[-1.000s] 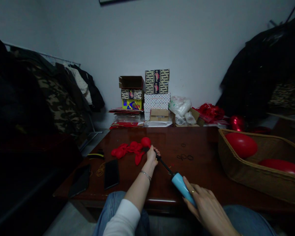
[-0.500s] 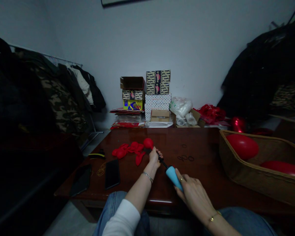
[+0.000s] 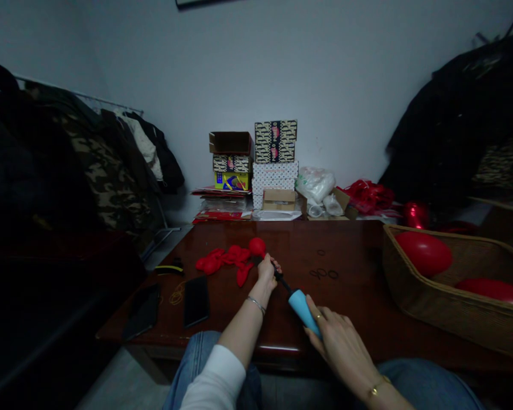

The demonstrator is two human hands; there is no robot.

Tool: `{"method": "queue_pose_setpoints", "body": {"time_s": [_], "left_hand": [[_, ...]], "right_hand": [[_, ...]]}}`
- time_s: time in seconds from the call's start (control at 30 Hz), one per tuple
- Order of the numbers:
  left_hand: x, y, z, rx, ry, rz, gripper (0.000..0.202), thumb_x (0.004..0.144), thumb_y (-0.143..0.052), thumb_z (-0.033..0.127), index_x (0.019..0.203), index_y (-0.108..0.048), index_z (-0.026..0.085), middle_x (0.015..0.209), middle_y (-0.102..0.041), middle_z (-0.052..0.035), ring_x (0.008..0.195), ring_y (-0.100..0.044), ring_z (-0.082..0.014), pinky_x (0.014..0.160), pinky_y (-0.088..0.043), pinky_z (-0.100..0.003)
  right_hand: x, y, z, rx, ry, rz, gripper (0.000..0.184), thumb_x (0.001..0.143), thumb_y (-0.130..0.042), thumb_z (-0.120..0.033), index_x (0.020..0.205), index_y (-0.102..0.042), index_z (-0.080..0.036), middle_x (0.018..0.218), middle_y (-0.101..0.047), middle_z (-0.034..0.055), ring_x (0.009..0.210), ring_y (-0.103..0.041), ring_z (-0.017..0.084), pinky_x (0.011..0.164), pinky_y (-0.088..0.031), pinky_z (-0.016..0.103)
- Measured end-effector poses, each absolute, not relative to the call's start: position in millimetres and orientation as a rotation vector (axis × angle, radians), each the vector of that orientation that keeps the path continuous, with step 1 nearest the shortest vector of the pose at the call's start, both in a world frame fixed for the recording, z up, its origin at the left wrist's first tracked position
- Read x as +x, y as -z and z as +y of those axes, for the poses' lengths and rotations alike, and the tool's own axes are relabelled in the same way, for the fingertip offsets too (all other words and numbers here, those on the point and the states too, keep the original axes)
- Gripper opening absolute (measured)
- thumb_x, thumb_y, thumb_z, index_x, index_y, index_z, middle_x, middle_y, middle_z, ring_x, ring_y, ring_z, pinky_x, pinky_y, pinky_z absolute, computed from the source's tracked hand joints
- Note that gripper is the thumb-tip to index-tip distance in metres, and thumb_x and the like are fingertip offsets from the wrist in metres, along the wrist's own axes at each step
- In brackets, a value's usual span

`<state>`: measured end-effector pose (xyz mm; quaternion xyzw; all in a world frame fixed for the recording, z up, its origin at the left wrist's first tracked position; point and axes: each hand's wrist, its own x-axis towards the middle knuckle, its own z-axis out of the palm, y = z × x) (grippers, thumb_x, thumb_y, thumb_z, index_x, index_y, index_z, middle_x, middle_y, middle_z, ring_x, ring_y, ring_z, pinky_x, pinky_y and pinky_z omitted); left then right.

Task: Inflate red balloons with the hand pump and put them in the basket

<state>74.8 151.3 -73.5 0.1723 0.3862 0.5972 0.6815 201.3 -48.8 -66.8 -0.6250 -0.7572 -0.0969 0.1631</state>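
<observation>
A hand balloon pump with a light-blue barrel (image 3: 302,310) and a black front part slants over the table. My left hand (image 3: 267,271) is closed around its black front end. Just beyond those fingers a small, round, partly filled red balloon (image 3: 257,247) sits at the pump's tip; the balloon's neck is hidden by the hand. My right hand (image 3: 340,337) grips the blue barrel at its near end, thumb lying along it. Left of my left hand lie several limp red balloons (image 3: 211,262) in a loose heap.
At right, a wicker basket (image 3: 436,307) holds big red balloons (image 3: 425,253). Dark rings (image 3: 325,274) lie mid-table. At left are a black phone (image 3: 195,302), yellowish bands (image 3: 177,293) and another dark flat object (image 3: 142,312). Stacked boxes (image 3: 276,142) stand at the back.
Hardly anything differs. Both hands keep their grip on the pump, and the small balloon looks about the same size. The view has shifted slightly.
</observation>
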Motion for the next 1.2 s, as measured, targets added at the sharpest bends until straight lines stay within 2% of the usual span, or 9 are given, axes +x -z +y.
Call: {"method": "queue_pose_setpoints", "body": {"time_s": [0.27,0.43,0.67,0.9,1.2], "left_hand": [[71.4,70.8,151.4,0.357,-1.339,0.836,0.03,0.086,-0.048,0.035,0.065,-0.038,0.018,0.047,-0.036,0.0064,0.035,-0.034,-0.0038,0.036,-0.023,-0.014],[72.7,73.8,151.7,0.351,-1.343,0.814,0.029,0.089,-0.044,0.032,0.065,-0.037,0.018,0.047,-0.035,0.0062,0.035,-0.033,-0.0037,0.036,-0.022,-0.014],[81.7,84.4,151.1,0.358,-1.327,0.818,0.029,0.087,-0.046,0.036,0.066,-0.038,0.018,0.048,-0.036,0.0059,0.036,-0.034,-0.0045,0.037,-0.023,-0.014],[85.2,82.1,147.7,0.379,-1.272,0.86,0.026,0.088,-0.041,0.031,0.065,-0.038,0.018,0.045,-0.037,0.0054,0.035,-0.035,-0.0063,0.038,-0.027,-0.017],[74.4,79.2,153.5,0.392,-1.3,0.878,0.028,0.088,-0.043,0.033,0.065,-0.038,0.018,0.046,-0.037,0.0059,0.034,-0.034,-0.0051,0.037,-0.025,-0.016]], "right_hand": [[236.8,86.2,-91.4,-1.587,0.37,-2.127,0.061,0.084,-0.049,-0.037,0.139,-0.026,-0.023,0.099,-0.065,0.0057,0.078,-0.062,0.018,0.07,-0.047,0.03],[229.9,80.7,-85.2,-1.645,0.306,-2.128,0.054,0.084,-0.048,-0.035,0.135,-0.034,-0.023,0.098,-0.064,0.0067,0.075,-0.062,0.018,0.069,-0.047,0.031],[202.6,52.9,-42.3,-1.819,0.219,-2.185,0.047,0.085,-0.045,-0.027,0.13,-0.043,-0.019,0.089,-0.062,0.0079,0.077,-0.059,0.019,0.073,-0.041,0.031],[174.7,42.2,-11.8,-1.943,0.306,-2.211,0.05,0.084,-0.046,-0.027,0.132,-0.039,-0.015,0.092,-0.061,0.0103,0.078,-0.058,0.02,0.073,-0.037,0.033],[198.8,68.3,-49.5,-1.801,0.333,-2.168,0.048,0.086,-0.045,-0.03,0.133,-0.039,-0.021,0.091,-0.062,0.0076,0.078,-0.059,0.019,0.073,-0.042,0.033]]}}
